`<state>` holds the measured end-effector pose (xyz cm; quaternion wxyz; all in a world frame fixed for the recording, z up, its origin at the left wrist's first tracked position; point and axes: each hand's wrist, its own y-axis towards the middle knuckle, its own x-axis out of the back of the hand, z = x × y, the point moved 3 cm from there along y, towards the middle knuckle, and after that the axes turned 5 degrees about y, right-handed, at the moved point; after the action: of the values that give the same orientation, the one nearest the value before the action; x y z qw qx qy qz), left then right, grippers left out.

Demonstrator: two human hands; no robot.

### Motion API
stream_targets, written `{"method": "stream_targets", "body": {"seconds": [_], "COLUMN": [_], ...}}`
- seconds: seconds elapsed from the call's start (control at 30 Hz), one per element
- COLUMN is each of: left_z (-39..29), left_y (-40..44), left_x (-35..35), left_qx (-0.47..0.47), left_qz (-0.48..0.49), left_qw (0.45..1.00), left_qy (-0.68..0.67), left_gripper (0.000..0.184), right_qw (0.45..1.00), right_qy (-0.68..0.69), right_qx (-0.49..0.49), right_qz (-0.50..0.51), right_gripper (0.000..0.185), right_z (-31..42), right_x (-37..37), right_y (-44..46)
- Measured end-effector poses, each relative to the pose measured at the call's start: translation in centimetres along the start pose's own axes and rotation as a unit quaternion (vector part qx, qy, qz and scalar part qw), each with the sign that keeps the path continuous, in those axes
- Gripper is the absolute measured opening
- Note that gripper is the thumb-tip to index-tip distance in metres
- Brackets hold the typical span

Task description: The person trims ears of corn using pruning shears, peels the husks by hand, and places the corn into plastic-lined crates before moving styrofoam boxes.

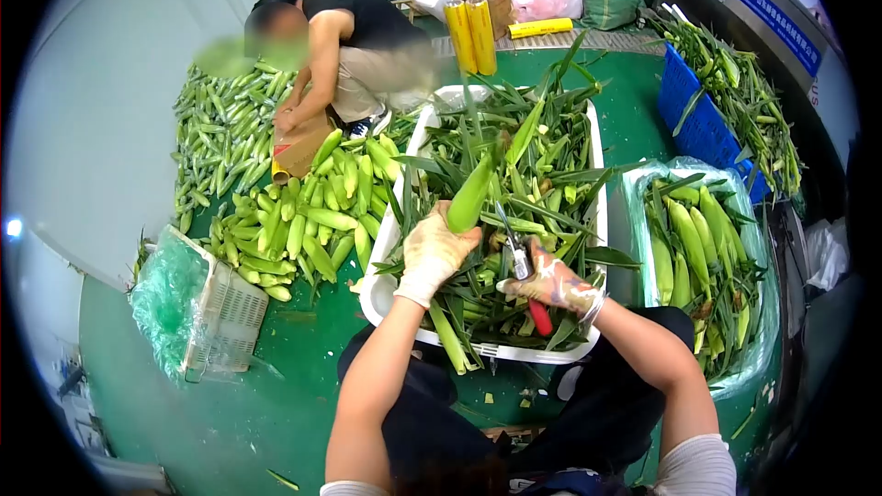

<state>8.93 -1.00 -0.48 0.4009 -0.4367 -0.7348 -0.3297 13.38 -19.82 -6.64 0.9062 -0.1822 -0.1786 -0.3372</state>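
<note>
My left hand [435, 255], in a pale glove, is closed around the lower end of a green ear of corn [471, 195] with its husk on. The ear points up and away from me over a white tub [595, 152] heaped with loose husks and leaves [537, 142]. My right hand [559, 283], in a stained glove, grips pruning shears [518, 255] with a red handle [540, 317]. Their metal blades point up, a little right of the ear and apart from it.
Trimmed ears [322, 216] lie piled left of the tub, beside wrapped ears [216, 124]. A co-worker [354, 46] bends over a cardboard box [301, 149]. Right stand a lined crate of unhusked corn [694, 239] and a blue basket [689, 110] of leaves. A white crate [225, 312] tilts at left.
</note>
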Motion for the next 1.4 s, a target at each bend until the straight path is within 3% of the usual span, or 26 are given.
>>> {"method": "stream_targets", "body": {"seconds": [0.07,0.13,0.2,0.27,0.3,0.33,0.4,0.43,0.47,0.53,0.57,0.6,0.7,0.8,0.87,0.9,1.0,1.03,1.07,1.1,1.17,1.2,1.23,1.3,1.33,1.4], "left_z": [0.4,0.3,0.3,0.1,0.4,1.2,2.8,4.1,4.2,3.7,3.7,3.5,1.7,3.1,6.1,9.8,19.7,24.4,28.5,32.0,35.5,35.5,35.9,36.4,35.4,30.6], "left_y": [-0.2,-1.0,-1.5,-1.6,-1.3,-0.9,-0.1,0.2,0.2,-0.4,-0.6,-0.6,-1.1,0.3,3.6,6.2,13.8,15.7,17.7,19.3,20.9,21.6,22.2,23.9,25.7,26.1], "left_x": [-0.5,-1.1,-1.5,-1.4,-1.4,-1.2,-0.2,-0.5,0.0,0.3,-0.1,-0.2,-1.2,-1.1,-1.2,-1.9,-1.2,-1.5,-1.8,-2.5,-3.5,-3.8,-3.6,-3.7,-3.4,-1.6], "left_qx": [0.029,-0.077,-0.101,-0.134,-0.140,-0.124,-0.041,-0.021,-0.023,-0.017,0.005,0.004,0.044,0.092,0.114,0.151,0.200,0.256,0.332,0.333,0.361,0.360,0.289,0.205,0.197,0.177], "left_qz": [0.026,-0.036,-0.018,-0.043,-0.050,-0.054,0.017,0.061,0.059,0.152,0.164,0.171,0.363,0.333,0.204,0.168,0.062,0.005,-0.125,-0.172,-0.271,-0.328,-0.316,-0.275,-0.256,-0.140], "left_qw": [0.999,0.990,0.987,0.981,0.979,0.987,0.996,0.980,0.981,0.890,0.885,0.885,0.786,0.790,0.778,0.721,0.690,0.648,0.598,0.587,0.552,0.511,0.732,0.765,0.586,0.688], "left_qy": [0.013,0.109,0.123,0.134,0.143,0.090,-0.075,-0.186,-0.184,-0.430,-0.436,-0.433,-0.498,-0.507,-0.583,-0.655,-0.693,-0.718,-0.719,-0.717,-0.701,-0.708,-0.530,-0.545,-0.743,-0.689], "left_gripper": [0.048,0.048,0.049,0.052,0.050,0.052,0.057,0.053,0.053,0.051,0.054,0.054,0.053,0.043,0.037,0.033,0.054,0.062,0.062,0.056,0.040,0.038,0.039,0.043,0.044,0.041], "right_qw": [1.000,0.995,0.992,0.994,0.981,0.937,0.929,0.951,0.945,0.974,0.974,0.954,0.928,0.894,0.890,0.858,0.924,0.934,0.946,0.951,0.912,0.847,0.823,0.772,0.750,0.746], "right_qy": [-0.005,0.014,0.121,0.084,0.173,0.337,0.360,0.300,0.304,0.197,0.175,0.242,0.319,0.426,0.438,0.502,0.362,0.340,0.283,0.223,-0.039,-0.202,-0.275,-0.393,-0.434,-0.409], "right_qx": [0.006,0.090,0.033,0.054,0.063,-0.041,-0.047,-0.059,-0.063,0.012,0.025,0.018,0.076,-0.102,-0.078,-0.083,-0.090,-0.064,-0.071,-0.085,-0.244,-0.348,-0.375,-0.413,-0.426,-0.425], "right_qz": [-0.001,-0.026,0.030,0.053,0.060,0.087,0.069,0.052,0.100,0.114,0.145,0.176,0.175,0.098,0.099,0.072,-0.079,-0.089,-0.145,-0.199,-0.328,-0.346,-0.326,-0.282,-0.260,-0.308], "right_gripper": [0.095,0.077,0.069,0.051,0.034,0.022,0.019,0.019,0.023,0.037,0.049,0.048,0.039,0.025,0.030,0.037,0.037,0.038,0.038,0.040,0.040,0.041,0.041,0.043,0.044,0.040], "right_z": [0.8,0.1,-0.2,-0.5,0.3,-0.1,-0.6,-0.4,-0.4,0.5,0.7,1.1,3.6,1.2,-0.2,0.7,0.2,-0.8,-3.4,-6.0,-13.8,-16.2,-18.9,-21.9,-22.5,-21.2], "right_x": [1.1,1.5,2.1,2.9,2.8,2.2,1.8,2.0,1.6,1.3,1.2,0.9,1.2,0.3,0.7,2.5,10.4,13.4,16.4,19.3,23.5,25.2,25.4,24.1,23.1,21.4], "right_y": [-0.3,0.7,2.3,2.8,2.2,1.6,1.1,0.8,0.6,0.5,0.6,0.7,0.9,1.5,1.3,-0.3,-3.8,-4.7,-5.7,-6.7,-8.3,-9.5,-11.0,-13.1,-13.5,-13.2]}}
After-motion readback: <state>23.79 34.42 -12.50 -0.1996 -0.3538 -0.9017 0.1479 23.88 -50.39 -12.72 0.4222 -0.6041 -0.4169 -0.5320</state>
